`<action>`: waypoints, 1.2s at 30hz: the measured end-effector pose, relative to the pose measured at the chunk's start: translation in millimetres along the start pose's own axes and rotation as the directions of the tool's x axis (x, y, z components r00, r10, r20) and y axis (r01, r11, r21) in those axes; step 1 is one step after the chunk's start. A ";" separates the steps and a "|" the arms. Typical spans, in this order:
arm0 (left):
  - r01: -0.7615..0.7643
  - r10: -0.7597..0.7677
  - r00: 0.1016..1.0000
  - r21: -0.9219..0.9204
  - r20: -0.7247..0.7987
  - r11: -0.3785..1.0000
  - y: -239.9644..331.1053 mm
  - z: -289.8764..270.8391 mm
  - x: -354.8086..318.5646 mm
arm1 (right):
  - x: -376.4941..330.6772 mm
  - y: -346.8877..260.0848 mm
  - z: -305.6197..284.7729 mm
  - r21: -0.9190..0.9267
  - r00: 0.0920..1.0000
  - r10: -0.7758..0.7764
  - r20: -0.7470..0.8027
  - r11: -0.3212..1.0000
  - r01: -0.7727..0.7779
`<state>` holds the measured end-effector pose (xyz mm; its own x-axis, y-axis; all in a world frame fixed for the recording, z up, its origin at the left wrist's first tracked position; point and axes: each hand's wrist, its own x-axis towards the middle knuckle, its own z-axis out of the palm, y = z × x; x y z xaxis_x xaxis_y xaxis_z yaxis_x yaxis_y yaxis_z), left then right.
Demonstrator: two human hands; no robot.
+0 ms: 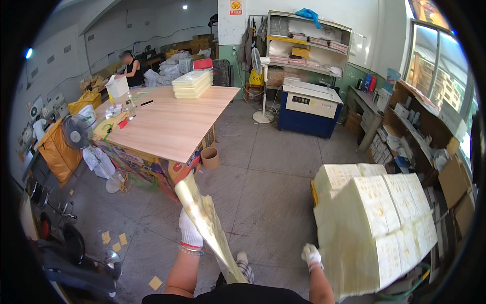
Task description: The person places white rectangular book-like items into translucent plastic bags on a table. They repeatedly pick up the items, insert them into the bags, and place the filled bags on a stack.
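My left hand point(191, 229), in a white knitted glove, is closed round the left side of a bent, pale yellow sheaf of sheets point(202, 215). The sheaf stands tilted in front of my body, its lower end reaching down by my legs. The fingers on its far side are partly hidden. My right hand point(311, 256), also gloved, hangs with curled fingers and shows nothing in them. It is close to the left side of a large block of stacked pale yellow printed sheets point(372, 218), apparently without touching it.
Ahead on the left, a wooden-topped table point(167, 121) bears a pile of pale yellow sheets point(192, 83). A cardboard tube point(209, 158) stands by its corner. Farther off are a standing fan point(263, 86) and a blue-white machine point(310, 107). Another person point(133, 72) works behind the table.
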<state>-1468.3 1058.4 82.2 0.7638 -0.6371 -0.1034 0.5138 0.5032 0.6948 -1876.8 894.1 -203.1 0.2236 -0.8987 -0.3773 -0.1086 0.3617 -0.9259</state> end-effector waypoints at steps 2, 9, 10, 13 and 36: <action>-0.003 0.003 1.000 0.015 0.005 1.000 -22.5 18.2 41.3 | 58.9 -79.7 34.6 -0.066 0.991 -0.134 -0.008 0.989 0.133; 0.013 -0.018 0.999 -0.149 -0.027 0.989 -122.4 108.6 236.3 | 220.3 -53.7 -18.7 -0.984 0.984 -0.103 0.142 0.093 0.152; -0.084 0.084 0.996 -0.044 -0.009 0.995 -126.3 118.8 260.5 | 220.7 -68.0 -11.6 -0.936 0.998 -0.004 0.058 0.347 0.055; -0.279 0.315 0.949 0.454 -0.004 0.846 -141.9 168.8 326.4 | 249.3 -108.5 2.6 -0.845 0.981 0.184 -0.066 0.513 -0.153; -0.157 0.176 0.943 0.091 -0.283 0.983 -338.3 407.3 915.2 | 987.9 -595.2 242.3 0.003 0.919 -0.274 0.282 0.959 0.285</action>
<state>-1102.3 67.3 42.3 0.9212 -0.3469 -0.1760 0.3500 0.5416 0.7643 -1356.5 -148.9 -28.7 0.5087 -0.8553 -0.0979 -0.0378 0.0914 -0.9951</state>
